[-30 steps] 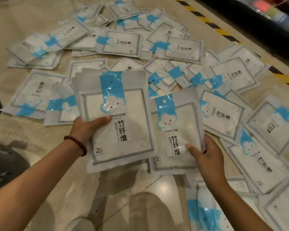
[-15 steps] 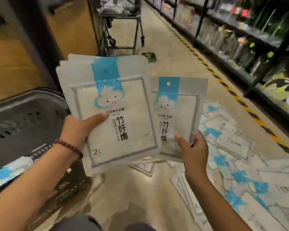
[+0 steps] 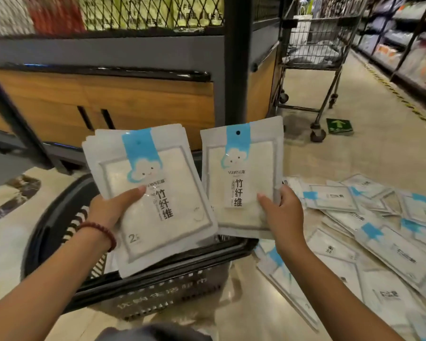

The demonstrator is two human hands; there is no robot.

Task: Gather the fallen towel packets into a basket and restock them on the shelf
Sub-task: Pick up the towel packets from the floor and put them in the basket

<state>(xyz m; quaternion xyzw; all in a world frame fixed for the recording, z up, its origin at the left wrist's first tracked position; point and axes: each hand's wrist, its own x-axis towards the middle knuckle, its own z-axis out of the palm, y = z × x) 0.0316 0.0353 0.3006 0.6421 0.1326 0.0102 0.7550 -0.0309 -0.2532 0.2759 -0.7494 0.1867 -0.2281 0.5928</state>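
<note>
My left hand point(image 3: 112, 209) grips a stack of several white towel packets point(image 3: 155, 203) with a blue cloud strip, thumb across the front. A single towel packet point(image 3: 241, 183) of the same kind is held upright by my right hand point(image 3: 282, 212). Both are raised over a black plastic basket point(image 3: 158, 286) on the floor just below them; its inside is mostly hidden behind the packets. Many more fallen packets point(image 3: 369, 242) lie spread on the floor to the right.
A wood-fronted display unit point(image 3: 123, 102) with a dark metal frame stands right behind the basket. A wire shopping trolley point(image 3: 312, 57) is parked further up the aisle. Stocked shelves point(image 3: 408, 38) run along the right, with a green arrow sticker point(image 3: 339, 126) on the floor.
My view has swung left from the pile of packets on the floor to the basket. Both hands have carried their packets over the basket, keeping the same grips.
</note>
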